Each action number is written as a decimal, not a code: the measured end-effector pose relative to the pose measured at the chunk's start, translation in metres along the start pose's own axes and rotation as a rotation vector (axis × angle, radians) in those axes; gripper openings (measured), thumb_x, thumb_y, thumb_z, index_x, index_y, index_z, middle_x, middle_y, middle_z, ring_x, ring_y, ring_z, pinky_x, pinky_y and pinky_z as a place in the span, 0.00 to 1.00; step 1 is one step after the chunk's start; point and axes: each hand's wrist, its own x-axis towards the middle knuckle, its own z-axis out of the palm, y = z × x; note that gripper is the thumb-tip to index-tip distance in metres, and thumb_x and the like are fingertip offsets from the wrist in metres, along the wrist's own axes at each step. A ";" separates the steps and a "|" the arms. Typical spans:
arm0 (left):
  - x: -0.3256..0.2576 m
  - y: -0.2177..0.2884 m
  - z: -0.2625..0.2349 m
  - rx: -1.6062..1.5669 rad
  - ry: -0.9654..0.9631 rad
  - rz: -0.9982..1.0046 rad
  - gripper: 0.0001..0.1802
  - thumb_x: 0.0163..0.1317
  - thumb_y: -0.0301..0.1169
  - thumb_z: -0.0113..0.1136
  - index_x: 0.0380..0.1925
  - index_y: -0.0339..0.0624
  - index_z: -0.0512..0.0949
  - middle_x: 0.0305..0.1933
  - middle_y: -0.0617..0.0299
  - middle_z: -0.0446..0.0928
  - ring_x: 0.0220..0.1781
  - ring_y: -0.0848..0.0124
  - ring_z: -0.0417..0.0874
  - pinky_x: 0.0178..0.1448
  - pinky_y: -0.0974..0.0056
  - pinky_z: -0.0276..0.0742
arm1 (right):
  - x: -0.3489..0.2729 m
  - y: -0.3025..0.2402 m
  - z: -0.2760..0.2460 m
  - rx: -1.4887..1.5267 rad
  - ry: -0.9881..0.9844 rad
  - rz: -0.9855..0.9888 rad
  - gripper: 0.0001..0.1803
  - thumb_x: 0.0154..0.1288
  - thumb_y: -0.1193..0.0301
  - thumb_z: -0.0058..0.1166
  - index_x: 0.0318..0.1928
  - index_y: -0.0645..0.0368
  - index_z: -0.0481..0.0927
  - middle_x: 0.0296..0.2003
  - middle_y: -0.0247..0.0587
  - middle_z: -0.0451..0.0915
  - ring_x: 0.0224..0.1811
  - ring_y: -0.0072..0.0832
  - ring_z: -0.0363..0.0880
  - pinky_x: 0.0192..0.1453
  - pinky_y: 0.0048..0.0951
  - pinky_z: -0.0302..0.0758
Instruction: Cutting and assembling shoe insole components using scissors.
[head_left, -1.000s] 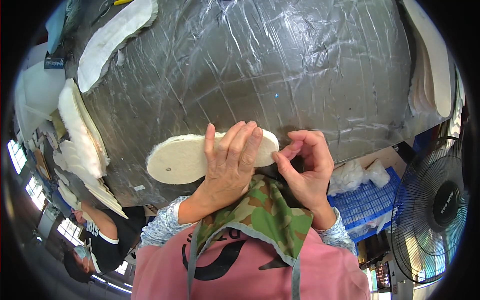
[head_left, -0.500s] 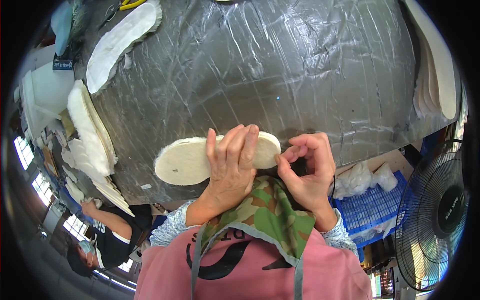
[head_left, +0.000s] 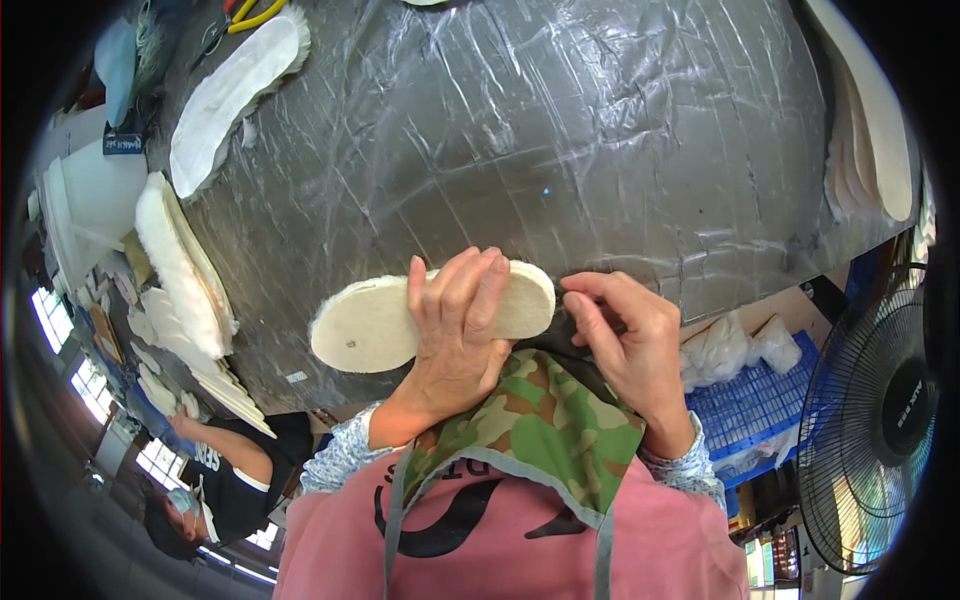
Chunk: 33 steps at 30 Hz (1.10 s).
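A cream felt insole [head_left: 360, 325] with a fleecy rim lies crosswise on the plastic-covered table, near its front edge. My left hand [head_left: 455, 325] wraps over its middle, fingers on the upper face and reaching the far edge, pressing and gripping it. Just off the insole's right end is my right hand [head_left: 630, 325], its fingers curled and the index tip and thumb tip brought close together. Whatever may be between those tips is too small to make out. The insole's underside is hidden.
A white fleece insole [head_left: 235, 100] lies far left beside yellow-handled pliers [head_left: 257, 15]. More fleece insoles [head_left: 185, 270] are stacked at the left edge, felt pieces [head_left: 880, 130] at the far right. Below right are a blue basket [head_left: 745, 400] and a fan [head_left: 880, 420]. A masked person [head_left: 240, 470] works at left.
My right hand has moved slightly right, away from the insole's end, where its fingertips were at the edge. My left hand keeps its hold. The whole view has shifted a little.
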 end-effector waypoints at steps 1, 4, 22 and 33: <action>0.000 0.000 0.000 0.001 -0.002 0.005 0.50 0.45 0.26 0.63 0.73 0.42 0.55 0.71 0.54 0.60 0.72 0.53 0.62 0.76 0.36 0.37 | 0.001 -0.002 0.000 0.000 -0.022 -0.001 0.07 0.62 0.79 0.62 0.41 0.64 0.83 0.26 0.40 0.79 0.22 0.25 0.78 0.27 0.26 0.73; 0.000 0.000 0.001 0.007 0.003 0.009 0.50 0.45 0.26 0.63 0.73 0.42 0.55 0.71 0.54 0.60 0.72 0.53 0.62 0.76 0.36 0.37 | 0.004 0.001 0.004 -0.007 -0.033 -0.002 0.07 0.61 0.78 0.63 0.40 0.64 0.83 0.27 0.40 0.81 0.23 0.26 0.79 0.27 0.26 0.74; 0.007 0.000 -0.008 -0.158 -0.006 -0.011 0.30 0.63 0.29 0.54 0.66 0.41 0.66 0.66 0.55 0.68 0.65 0.56 0.69 0.72 0.43 0.52 | 0.009 -0.001 0.004 0.106 -0.110 0.057 0.05 0.57 0.77 0.65 0.34 0.62 0.83 0.25 0.37 0.84 0.23 0.20 0.82 0.28 0.21 0.77; 0.024 -0.001 -0.020 -0.091 -0.025 0.075 0.30 0.59 0.31 0.58 0.64 0.38 0.68 0.61 0.55 0.74 0.61 0.56 0.73 0.67 0.48 0.57 | 0.008 -0.002 0.004 0.233 -0.147 0.146 0.04 0.57 0.78 0.65 0.34 0.64 0.84 0.25 0.36 0.84 0.25 0.16 0.82 0.30 0.20 0.77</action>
